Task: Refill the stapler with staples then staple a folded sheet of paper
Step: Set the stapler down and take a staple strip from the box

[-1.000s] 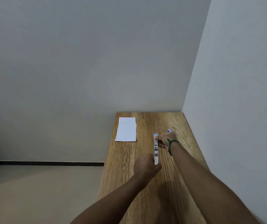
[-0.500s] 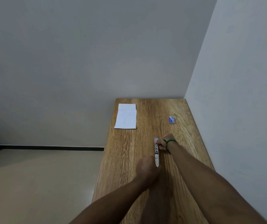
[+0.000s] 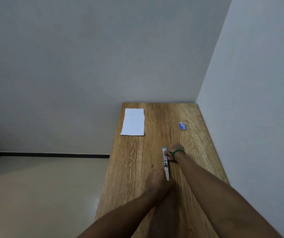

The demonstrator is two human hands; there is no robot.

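Two hands are on the stapler [image 3: 165, 163], which lies swung fully open on the wooden table [image 3: 132, 165], its long axis running straight from near to far, roughly in the middle of the tabletop. The left hand [image 3: 157, 182] is curled into a loose fist at the near end, gripping or pinning that end; the fingertips are hidden behind the knuckles, so exactly how they close cannot be told. The right hand [image 3: 173, 152], with a green band [image 3: 176, 152] at the wrist, sits against the right side of the far half, fingers bunched together on the exposed metal channel. Whether they pinch a strip of staples is too small to tell.

The staple box [image 3: 182, 126] rests well apart from the stapler, farther off and to the right, near the right wall. The right hand is much the nearer one to it, so a reach for staples would most naturally go forward and slightly right while the left keeps the stapler steady. The folded sheet of paper [image 3: 133, 121] lies at the far left corner, well away from both hands. Judging by this layout, the refill step is in hand and stapling is not yet begun.
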